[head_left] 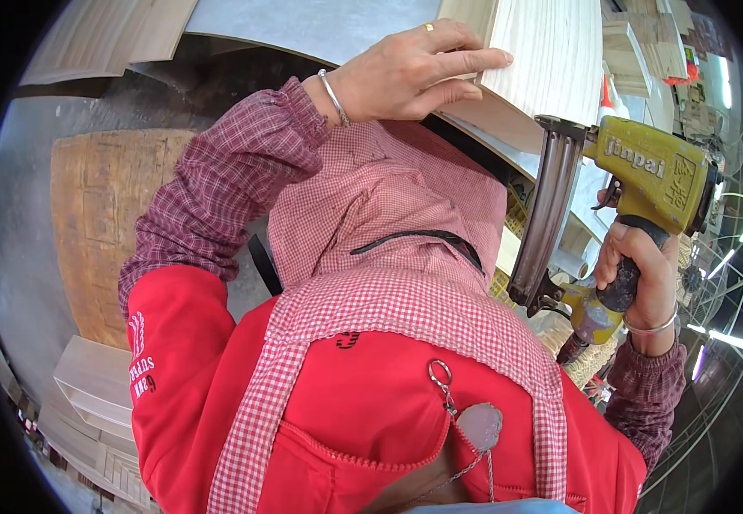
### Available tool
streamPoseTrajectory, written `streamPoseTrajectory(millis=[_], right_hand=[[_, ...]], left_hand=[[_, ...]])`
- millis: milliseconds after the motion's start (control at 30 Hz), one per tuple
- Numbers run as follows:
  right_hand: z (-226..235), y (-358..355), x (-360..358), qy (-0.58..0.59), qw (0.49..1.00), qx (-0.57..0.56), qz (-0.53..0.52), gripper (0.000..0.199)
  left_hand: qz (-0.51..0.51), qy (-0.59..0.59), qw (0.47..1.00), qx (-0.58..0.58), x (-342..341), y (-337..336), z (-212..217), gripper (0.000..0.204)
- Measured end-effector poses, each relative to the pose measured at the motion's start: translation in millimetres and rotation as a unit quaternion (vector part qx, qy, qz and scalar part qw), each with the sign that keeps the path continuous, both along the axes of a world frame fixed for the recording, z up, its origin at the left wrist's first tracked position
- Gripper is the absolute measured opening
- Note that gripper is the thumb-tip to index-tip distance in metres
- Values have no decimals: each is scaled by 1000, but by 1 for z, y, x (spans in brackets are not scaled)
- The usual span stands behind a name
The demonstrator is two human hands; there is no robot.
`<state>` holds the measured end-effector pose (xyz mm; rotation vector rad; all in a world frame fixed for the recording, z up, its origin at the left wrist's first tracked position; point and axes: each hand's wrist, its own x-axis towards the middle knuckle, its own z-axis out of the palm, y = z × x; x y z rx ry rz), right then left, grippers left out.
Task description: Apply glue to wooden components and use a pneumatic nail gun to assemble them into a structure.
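My right hand (648, 270) is wrapped round the dark grip of a yellow-green nail gun (658, 171). Its long metal magazine slants down beside the apron, and its nose end meets the near end of a pale wooden box (551, 64). My left hand (401, 73) grips the left edge of that box, index finger along the top board and thumb lower down at the side. The inside of the box and the tips of my other left fingers are hidden.
A light grey worktop (303, 26) lies under the box. More wooden pieces (645, 43) stand at the far right, near a bottle with a red tip (606, 94). Large boards (101, 38) are at the far left. A brown wooden panel (114, 223) lies on the floor, with pale wooden boxes (97, 385) nearer me.
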<state>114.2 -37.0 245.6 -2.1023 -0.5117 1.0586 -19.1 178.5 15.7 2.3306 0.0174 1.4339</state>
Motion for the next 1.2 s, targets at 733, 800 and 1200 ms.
streamPoseTrajectory(millis=[733,800,1200], right_hand=[[16,22,-27,-64,996,1,66,9],[20,27,-30,-69,995,-1,76,9],[26,38,-37,-71,991,-45,105,12]], left_hand=[[-67,-50,996,33,14,11,-6,36],[-69,-49,996,29,16,9,-3,36],[-81,-64,995,10,18,5,2,37]])
